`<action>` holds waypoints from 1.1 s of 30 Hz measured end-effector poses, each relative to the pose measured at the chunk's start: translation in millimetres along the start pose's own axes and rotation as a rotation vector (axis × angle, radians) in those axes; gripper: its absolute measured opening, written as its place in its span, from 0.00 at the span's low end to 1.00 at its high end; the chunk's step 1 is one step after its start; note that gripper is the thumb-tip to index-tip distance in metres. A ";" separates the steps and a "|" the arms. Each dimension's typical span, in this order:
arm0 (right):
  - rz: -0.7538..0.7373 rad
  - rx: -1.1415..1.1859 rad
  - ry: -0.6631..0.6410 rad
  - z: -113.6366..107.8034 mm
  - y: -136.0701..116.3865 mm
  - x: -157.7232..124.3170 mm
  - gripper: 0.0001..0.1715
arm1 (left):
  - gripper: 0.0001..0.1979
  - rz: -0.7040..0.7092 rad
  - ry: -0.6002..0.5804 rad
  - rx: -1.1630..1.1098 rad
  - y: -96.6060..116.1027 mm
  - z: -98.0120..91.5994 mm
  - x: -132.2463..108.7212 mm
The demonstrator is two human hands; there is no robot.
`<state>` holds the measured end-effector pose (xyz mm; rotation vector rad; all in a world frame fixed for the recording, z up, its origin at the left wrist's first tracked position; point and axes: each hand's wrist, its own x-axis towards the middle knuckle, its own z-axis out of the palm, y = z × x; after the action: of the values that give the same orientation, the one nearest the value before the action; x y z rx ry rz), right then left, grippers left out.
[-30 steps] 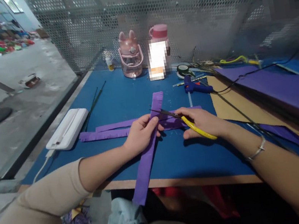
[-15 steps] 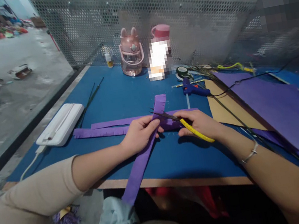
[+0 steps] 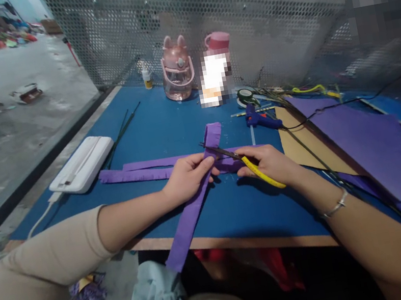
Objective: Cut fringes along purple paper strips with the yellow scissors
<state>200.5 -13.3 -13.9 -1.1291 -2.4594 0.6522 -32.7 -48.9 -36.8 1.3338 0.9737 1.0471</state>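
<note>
My left hand (image 3: 189, 176) pinches a long purple strip (image 3: 189, 219) between thumb and fingers. The strip hangs over the front table edge, and its upper end curls over with small cuts along the edge. In my right hand (image 3: 264, 162) are yellow-handled scissors (image 3: 263, 174). Their dark blades lie across the strip just above my left thumb, the tips slightly apart. Behind my hands more purple strips (image 3: 135, 174) lie flat on the blue table.
A white power bank (image 3: 81, 166) with a cable lies left. At the back stand a pink bottle (image 3: 176, 71) and a blurred bright object (image 3: 214, 79). A blue glue gun (image 3: 263, 119), green tape (image 3: 245, 95) and purple sheets (image 3: 374, 145) are on the right.
The scissor blades have shifted slightly against the strip, and their tips look closer together. The strip's curled top sits a little higher. Both hands hold nearly the same place.
</note>
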 end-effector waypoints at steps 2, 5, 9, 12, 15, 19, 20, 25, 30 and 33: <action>-0.024 -0.031 -0.026 -1.1 -0.1 -0.3 0.34 | 0.17 0.003 0.015 -0.021 -0.4 0.2 0.4; -0.059 -0.085 -0.051 -2.1 0.0 -0.8 0.45 | 0.16 0.014 0.030 -0.044 0.0 0.7 0.6; -0.074 -0.086 -0.044 -1.3 -0.5 -0.9 0.43 | 0.15 0.015 0.012 -0.033 1.9 0.9 -0.4; -0.061 -0.078 -0.037 0.0 -1.3 -0.8 0.39 | 0.15 0.018 -0.004 -0.023 2.6 1.0 -1.1; -0.048 -0.076 -0.024 1.1 -1.3 -0.6 0.36 | 0.15 0.024 -0.006 -0.009 2.8 1.1 -1.3; -0.049 -0.049 -0.015 1.5 -0.6 -0.2 0.32 | 0.15 0.015 -0.003 -0.012 3.4 1.4 -1.4; -0.050 -0.042 -0.015 1.4 -0.6 -0.2 0.32 | 0.15 0.013 -0.002 -0.017 3.6 1.4 -1.4; -0.034 -0.030 -0.001 1.0 -2.4 -0.6 0.29 | 0.16 0.020 0.009 -0.017 3.8 1.2 -1.6; -0.030 -0.055 0.013 2.0 -3.0 -0.7 0.26 | 0.17 0.014 -0.002 -0.017 2.9 0.7 -1.8; -0.035 -0.044 -0.008 2.8 -2.6 -0.1 0.24 | 0.18 0.010 -0.001 -0.009 2.0 0.5 -1.5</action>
<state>197.6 -15.6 -14.8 -1.0987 -2.5058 0.5959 -32.7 -50.5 -34.8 1.3325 0.9615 1.0577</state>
